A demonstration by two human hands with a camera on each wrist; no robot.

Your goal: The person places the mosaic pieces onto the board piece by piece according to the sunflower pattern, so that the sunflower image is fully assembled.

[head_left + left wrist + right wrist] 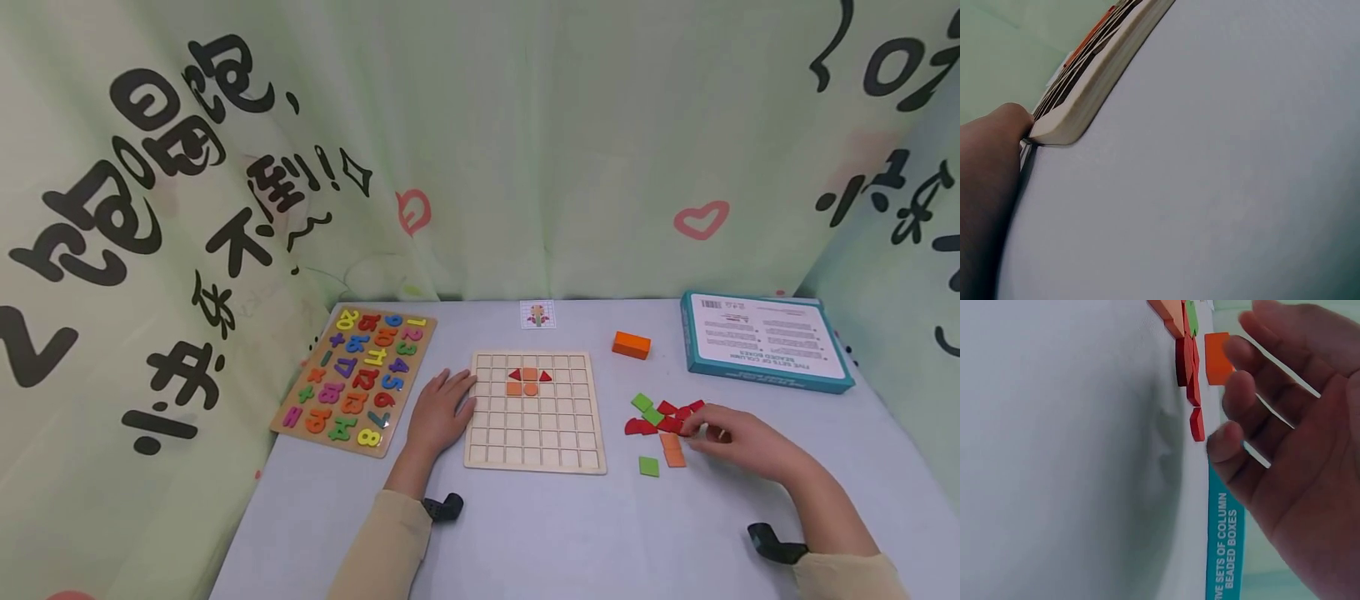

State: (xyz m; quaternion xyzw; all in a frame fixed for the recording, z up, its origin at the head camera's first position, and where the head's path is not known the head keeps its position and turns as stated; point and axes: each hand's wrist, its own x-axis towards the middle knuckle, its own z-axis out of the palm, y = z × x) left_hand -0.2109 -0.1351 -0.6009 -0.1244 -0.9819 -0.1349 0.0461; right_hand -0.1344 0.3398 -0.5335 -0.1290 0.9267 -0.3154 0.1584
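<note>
A wooden grid board lies on the table, with red triangles, orange squares and an orange circle in its upper cells. My left hand rests at the board's left edge, fingers relaxed; in the left wrist view part of that hand meets the board's corner. To the right, my right hand hovers by loose red pieces, green squares and orange pieces. In the right wrist view its fingers are loosely bent, with nothing visible between them.
On the left lies a number puzzle board with colourful numerals. A small picture card sits behind the grid board. An orange block and a teal box stand at the back right. Curtains close off the table's back and sides.
</note>
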